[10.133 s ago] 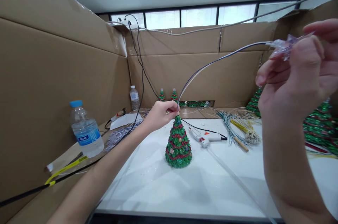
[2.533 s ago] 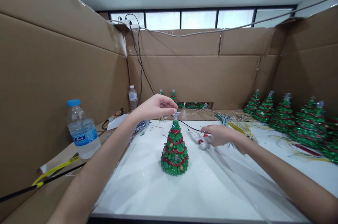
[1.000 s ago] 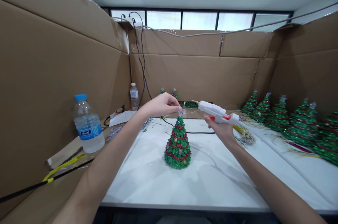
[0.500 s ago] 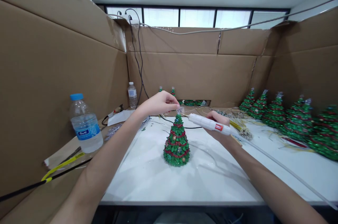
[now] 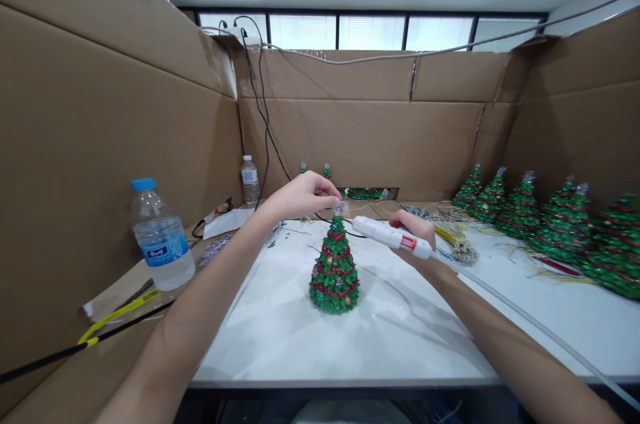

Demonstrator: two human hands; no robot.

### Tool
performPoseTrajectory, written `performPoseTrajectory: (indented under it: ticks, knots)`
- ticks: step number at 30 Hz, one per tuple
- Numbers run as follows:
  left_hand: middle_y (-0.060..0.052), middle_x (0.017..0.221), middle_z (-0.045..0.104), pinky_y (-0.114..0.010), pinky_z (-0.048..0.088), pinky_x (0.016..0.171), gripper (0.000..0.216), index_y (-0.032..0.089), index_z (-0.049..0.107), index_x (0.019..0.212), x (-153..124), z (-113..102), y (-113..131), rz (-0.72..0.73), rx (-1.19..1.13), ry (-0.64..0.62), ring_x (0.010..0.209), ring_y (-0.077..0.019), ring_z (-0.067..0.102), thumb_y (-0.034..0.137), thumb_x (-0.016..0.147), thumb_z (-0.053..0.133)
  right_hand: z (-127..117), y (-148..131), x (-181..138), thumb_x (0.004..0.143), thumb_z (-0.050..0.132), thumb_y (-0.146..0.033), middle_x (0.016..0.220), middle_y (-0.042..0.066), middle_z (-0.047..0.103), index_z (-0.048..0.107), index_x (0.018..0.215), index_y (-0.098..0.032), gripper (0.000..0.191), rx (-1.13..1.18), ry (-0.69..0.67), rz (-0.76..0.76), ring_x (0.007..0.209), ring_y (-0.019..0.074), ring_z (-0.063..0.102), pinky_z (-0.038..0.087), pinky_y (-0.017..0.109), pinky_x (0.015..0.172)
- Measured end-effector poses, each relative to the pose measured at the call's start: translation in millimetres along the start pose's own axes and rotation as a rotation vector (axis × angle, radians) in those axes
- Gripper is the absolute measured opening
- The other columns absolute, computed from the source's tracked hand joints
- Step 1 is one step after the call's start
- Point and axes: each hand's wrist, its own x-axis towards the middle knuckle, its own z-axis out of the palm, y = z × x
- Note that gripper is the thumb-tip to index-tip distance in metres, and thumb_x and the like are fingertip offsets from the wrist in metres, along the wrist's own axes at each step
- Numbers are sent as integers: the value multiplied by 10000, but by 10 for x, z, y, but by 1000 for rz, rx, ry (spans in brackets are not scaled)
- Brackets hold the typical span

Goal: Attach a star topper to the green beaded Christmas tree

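A small green Christmas tree with red garlands and little baubles stands upright on the white tabletop. At its tip, my left hand pinches a clear star topper between thumb and fingers. My right hand is wrapped round a white hot glue gun, partly hidden behind it. The gun's nozzle points left and lies close to the base of the topper; whether it touches cannot be made out. A long translucent glue stick trails from the gun's back end toward the lower right.
Several finished-looking trees line the right side, beside a bundle of yellow and white wires. At left stand a water bottle with a blue cap and a smaller bottle. Cardboard walls enclose the table.
The glue gun and my right hand have shifted slightly left, bringing the nozzle a little nearer the tree's tip. My left hand stays at the topper.
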Motion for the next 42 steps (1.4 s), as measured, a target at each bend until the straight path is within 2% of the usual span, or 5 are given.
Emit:
performPoseTrajectory:
  ticks: [4, 17, 42]
  knots:
    - [-10, 605, 571, -211, 342, 471, 269, 108, 734, 865, -12, 14, 40, -17, -47, 6, 525, -91, 450, 317, 745, 616, 5, -4, 7, 750, 552, -245, 601, -9, 586, 523, 702, -222, 61, -17, -4, 25, 538, 121, 533, 412, 234, 550]
    - [3, 580, 562, -204, 373, 470, 205, 126, 725, 836, -24, 28, 62, -48, -28, 27, 508, -81, 471, 274, 753, 611, 34, 23, 17, 713, 604, -138, 588, -47, 543, 521, 716, -203, 105, 26, 101, -135, 506, 77, 498, 383, 189, 509]
    - [3, 609, 576, -201, 382, 469, 203, 131, 719, 841, -14, 25, 37, -46, -29, 22, 539, -88, 494, 274, 739, 617, 47, 46, 3, 706, 610, -129, 580, -52, 548, 520, 718, -205, 118, 22, 109, -137, 494, 72, 496, 378, 187, 497]
